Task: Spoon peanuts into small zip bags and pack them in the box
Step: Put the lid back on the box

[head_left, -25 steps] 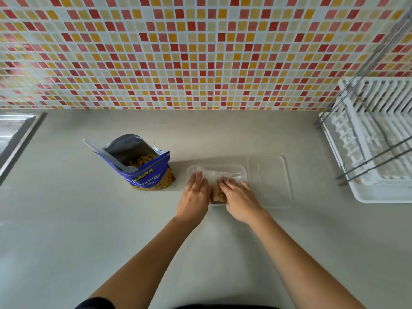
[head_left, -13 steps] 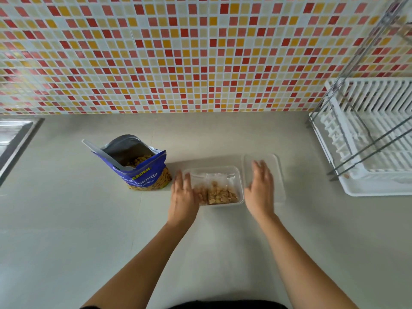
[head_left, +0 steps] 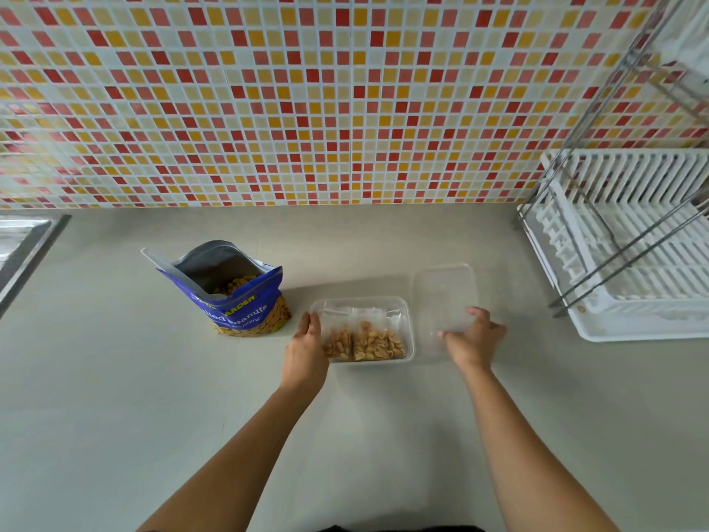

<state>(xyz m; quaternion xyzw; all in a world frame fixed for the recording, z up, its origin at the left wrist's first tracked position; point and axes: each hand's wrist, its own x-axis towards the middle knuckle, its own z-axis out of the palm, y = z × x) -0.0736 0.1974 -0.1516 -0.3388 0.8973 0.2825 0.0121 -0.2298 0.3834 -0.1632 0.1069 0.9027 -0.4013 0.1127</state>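
Along the back, red, orange and cream mosaic tile wall (head_left: 345, 109) above a pale grey counter (head_left: 115, 397), with white dish rack (head_left: 633, 263) at far right and steel sink (head_left: 19, 240) edge at far left. Left of centre on the counter, open blue peanut bag (head_left: 238, 312) standing upright; near its right side a clear plastic box (head_left: 360, 300), a clear lid (head_left: 445, 289) just beside that, and two filled zip bags (head_left: 368, 339) side by side inside the box. Left hand (head_left: 305, 351) laid with straight fingers against the box's left wall; right hand (head_left: 474, 341) curled round the lid's near edge.
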